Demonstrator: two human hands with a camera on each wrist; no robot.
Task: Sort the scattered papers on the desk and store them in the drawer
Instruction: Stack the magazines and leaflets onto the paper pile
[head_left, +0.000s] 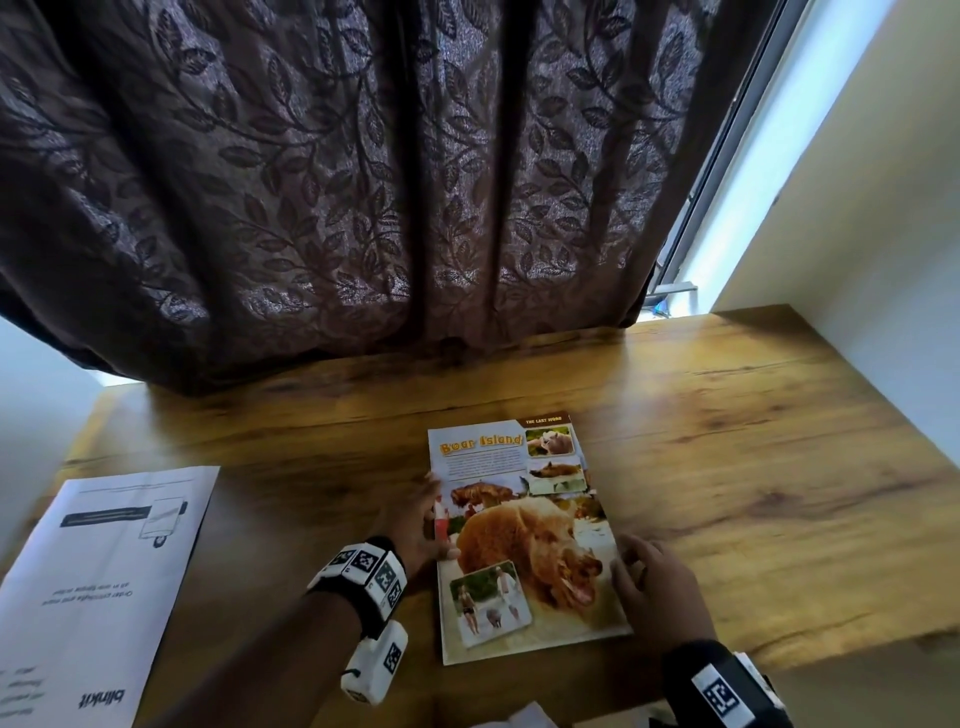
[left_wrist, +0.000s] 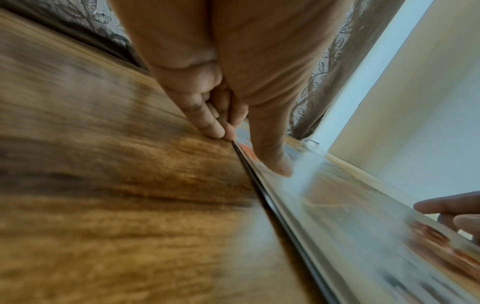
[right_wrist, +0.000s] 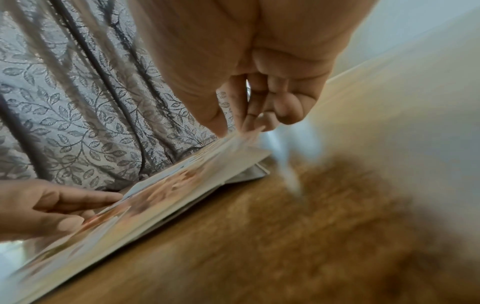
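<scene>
A stack of colour magazine pages (head_left: 519, 535) headed "Boar Island" lies mid-desk. My left hand (head_left: 415, 514) is at its left edge. In the left wrist view the thumb presses on the top page while the fingertips (left_wrist: 218, 131) meet the stack's edge at the desk, pinching it. My right hand (head_left: 649, 577) is at the right edge. In the right wrist view its thumb and fingers (right_wrist: 241, 125) pinch the top page (right_wrist: 182, 185), whose right side is raised off a sheet below. A white printed sheet (head_left: 104, 571) lies flat at the desk's left front.
The wooden desk (head_left: 753, 467) has bare surface to the right and behind the pages. A dark leaf-patterned curtain (head_left: 363, 182) hangs over its back edge. A wall (head_left: 857, 208) borders the right side. Something white (head_left: 524, 719) shows at the bottom edge.
</scene>
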